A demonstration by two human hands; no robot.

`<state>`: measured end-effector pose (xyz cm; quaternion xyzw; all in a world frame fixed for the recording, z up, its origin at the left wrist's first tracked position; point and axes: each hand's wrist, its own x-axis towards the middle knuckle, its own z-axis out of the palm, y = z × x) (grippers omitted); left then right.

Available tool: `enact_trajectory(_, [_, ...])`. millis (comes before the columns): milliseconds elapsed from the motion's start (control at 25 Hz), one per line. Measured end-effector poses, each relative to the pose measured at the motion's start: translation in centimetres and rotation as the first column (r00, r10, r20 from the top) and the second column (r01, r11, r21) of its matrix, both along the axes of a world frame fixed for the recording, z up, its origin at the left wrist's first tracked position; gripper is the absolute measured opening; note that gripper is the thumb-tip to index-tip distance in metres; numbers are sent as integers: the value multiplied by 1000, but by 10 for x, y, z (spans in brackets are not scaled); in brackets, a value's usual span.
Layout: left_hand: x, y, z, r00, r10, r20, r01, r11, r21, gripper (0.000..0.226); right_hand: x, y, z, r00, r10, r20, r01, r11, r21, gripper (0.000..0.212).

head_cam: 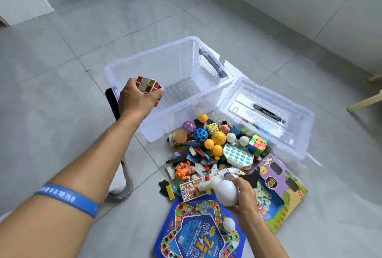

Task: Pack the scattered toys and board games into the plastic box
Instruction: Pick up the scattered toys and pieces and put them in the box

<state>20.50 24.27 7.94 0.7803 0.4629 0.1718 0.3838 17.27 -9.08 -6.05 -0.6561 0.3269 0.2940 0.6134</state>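
Bright, even daylight; wide-angle bend at the edges.

You get soft, diffuse light across the grey floor point(62, 55), with only faint shadows under the left forearm and beside the clear plastic box point(165, 67). Pale glare sits on the box's walls and on the lid point(268, 113) to its right. The floor's tile lines curve toward the frame edges. The near forearm looks stretched and slightly soft; the toy pile in the middle is sharp.

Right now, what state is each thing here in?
Plastic box: open, empty.
Lid: off, on the floor.
Worn cube: held over the box by left hand.
White egg: gripped by right hand.
Toy pile: on the floor, unpacked.
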Motion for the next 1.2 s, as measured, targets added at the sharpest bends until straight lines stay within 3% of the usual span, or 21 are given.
enact_trajectory(200, [33,26,-36,981,24,-191,-42,995,-91,72,11,-1,-7,995,-48,-84,55,995,86,57])
enact_trajectory(280, [25,12,-40,985,33,-168,-18,995,94,64,15,-2,-3,995,-68,-74,77,989,127,42])
enact_trajectory(360, [-15,-36,-58,999,24,43,-36,954,299,49,19,-5,4,990,-114,-81,129,966,223,18])
enact_trajectory(400, [-51,-76,-80,996,43,76,-61,964,261,46,21,-7,5,988,-124,-91,145,949,280,17])
enact_trajectory(440, [-96,-123,-103,997,81,-12,-79,990,113,51,19,-11,5,987,-132,-88,153,940,304,18])
enact_trajectory(480, [-144,-170,-125,975,73,-209,-95,991,-96,63,14,-13,6,987,-140,-84,160,939,303,19])
enact_trajectory(520, [-186,-211,-144,898,-52,-436,-57,971,-234,79,9,-15,4,988,-138,-69,152,945,290,22])
enact_trajectory(560, [-214,-242,-166,817,-211,-536,46,951,-305,92,2,-18,1,990,-130,-50,139,953,270,27])
enact_trajectory(600, [-235,-263,-187,763,-305,-570,136,938,-320,96,-5,-23,1,993,-113,-32,117,961,251,28])
enact_trajectory(680, [-266,-279,-215,738,-346,-580,241,937,-252,83,-22,-32,4,997,-64,-35,71,968,242,19])
enact_trajectory(760, [-277,-281,-221,821,-335,-463,294,942,-159,47,-38,-40,3,998,-21,-61,33,979,203,16])
enact_trajectory(800, [-281,-281,-222,852,-278,-443,234,960,-153,27,-47,-42,4,997,-7,-83,24,979,200,17])
enact_trajectory(840, [-275,-275,-221,879,-193,-435,132,977,-168,13,-52,-42,5,994,-10,-105,32,978,207,17])
enact_trajectory(880, [-262,-269,-214,905,-72,-419,-22,977,-214,14,-55,-42,5,991,-16,-135,45,977,210,18])
enact_trajectory(960, [-210,-250,-170,944,264,-199,-326,841,-431,16,-58,-36,8,976,-35,-217,89,966,244,18])
enact_trajectory(1040, [-131,-199,-101,903,412,123,-260,752,-606,9,-47,-15,26,962,-48,-268,138,934,329,23])
enact_trajectory(1120, [-62,-136,-36,827,391,404,-67,782,-619,17,-35,3,42,967,-46,-249,148,899,411,28])
enact_trajectory(1200, [-25,-86,9,828,318,461,12,813,-582,44,-24,18,63,975,-21,-221,132,856,500,39])
